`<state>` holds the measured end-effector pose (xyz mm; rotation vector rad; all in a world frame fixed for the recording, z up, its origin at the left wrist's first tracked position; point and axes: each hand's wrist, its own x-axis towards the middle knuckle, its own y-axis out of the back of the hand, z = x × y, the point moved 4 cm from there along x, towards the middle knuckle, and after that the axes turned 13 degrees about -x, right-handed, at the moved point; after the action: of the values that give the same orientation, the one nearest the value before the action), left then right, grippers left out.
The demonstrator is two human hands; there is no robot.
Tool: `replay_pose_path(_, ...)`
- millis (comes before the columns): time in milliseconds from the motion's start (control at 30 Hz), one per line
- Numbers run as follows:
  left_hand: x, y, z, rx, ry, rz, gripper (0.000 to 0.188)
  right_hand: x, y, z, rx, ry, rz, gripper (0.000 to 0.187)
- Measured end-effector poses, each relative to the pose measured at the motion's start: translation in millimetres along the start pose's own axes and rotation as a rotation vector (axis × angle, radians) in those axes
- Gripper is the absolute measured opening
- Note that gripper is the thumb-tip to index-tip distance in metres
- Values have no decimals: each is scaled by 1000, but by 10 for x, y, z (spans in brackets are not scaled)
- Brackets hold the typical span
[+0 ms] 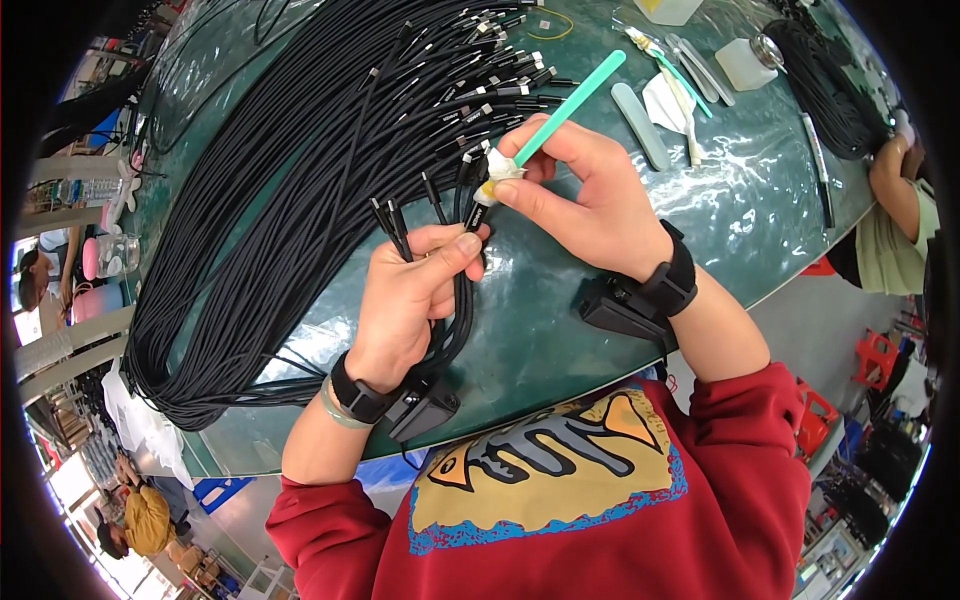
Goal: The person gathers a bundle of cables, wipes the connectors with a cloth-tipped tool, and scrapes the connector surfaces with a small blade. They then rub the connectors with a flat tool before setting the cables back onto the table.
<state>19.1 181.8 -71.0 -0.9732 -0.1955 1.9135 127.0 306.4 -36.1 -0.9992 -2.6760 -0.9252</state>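
At desk's near edge: cable connector cleaning.
Left hand [412, 290] clamps cable ends [400, 225]; right hand [590, 190] pinches green swab [570, 105] against 1 connector [480, 212]. Judged early: large cable bundle [300, 180] remains across desk [740, 210].

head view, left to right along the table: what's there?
Cable bundle → left hand gripping a few cable ends → right hand holding a green-handled swab → spare swabs → white container → second cable coil → another person's arm.
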Motion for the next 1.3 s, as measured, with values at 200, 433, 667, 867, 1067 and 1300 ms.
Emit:
replay_pose_path(200,-6,-12,-6,8,-3,13,21,-18,-30,25,24,13,5,17)
replay_pose_path(433,1,11,-14,-10,3,11,21,-44,-133,5,79,-9,-75,17)
replay_pose_path(667,12,1,-14,-1,-7,13,20,0,-55,60,39,-61,1,21)
replay_pose_path(867,3,3,-36,0,-28,-4,20,-24,-72,19,6,2,-6,21)
replay_pose_path(1067,-28,11,-3,89,-30,-9,21,6,45,72,68,-120,145,21)
replay_pose_path(1300,50,61,-32,-307,206,-337,20,-18,69,150,293,-152,61,19)
